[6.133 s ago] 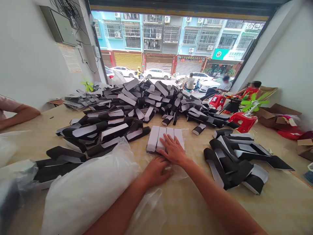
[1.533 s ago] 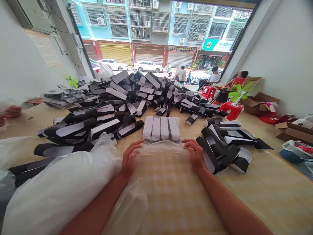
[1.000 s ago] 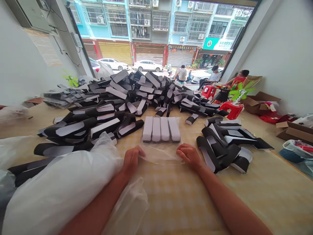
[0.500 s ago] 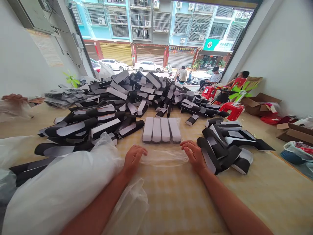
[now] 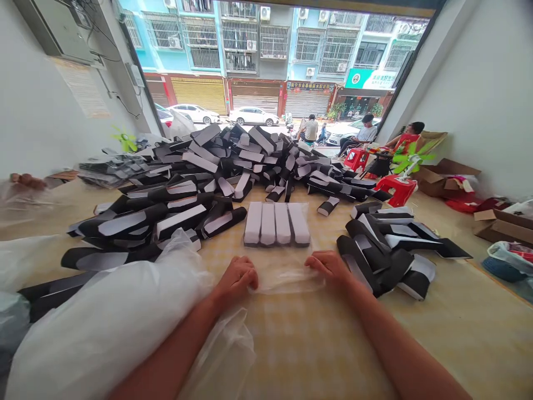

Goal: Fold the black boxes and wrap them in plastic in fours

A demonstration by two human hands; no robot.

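Note:
In front of me lies a clear plastic bag (image 5: 283, 280) with several white and black pieces (image 5: 275, 222) side by side in its far part. Its near end is flat and loose on the table. At the left side of that loose end, my left hand (image 5: 237, 279) is closed on the plastic with curled fingers. My right hand (image 5: 331, 268) pinches the opposite side, its fingertips pressed together. By my left forearm a large, translucent white bag (image 5: 112, 316) bulges, and a limp piece of clear plastic (image 5: 227, 355) lies beside it.
A big heap of black and white pieces (image 5: 250, 153) covers the far table. A smaller pile (image 5: 385, 244) lies right of my right hand. Cardboard boxes (image 5: 503, 225) and a red stool (image 5: 397, 191) stand at the right. Another person's hand (image 5: 29, 182) shows at far left.
Both hands have closed in on the loose end of the bag, the left fingers curling more. The plastic there has shifted slightly toward me. The other person's hand at left has moved slightly.

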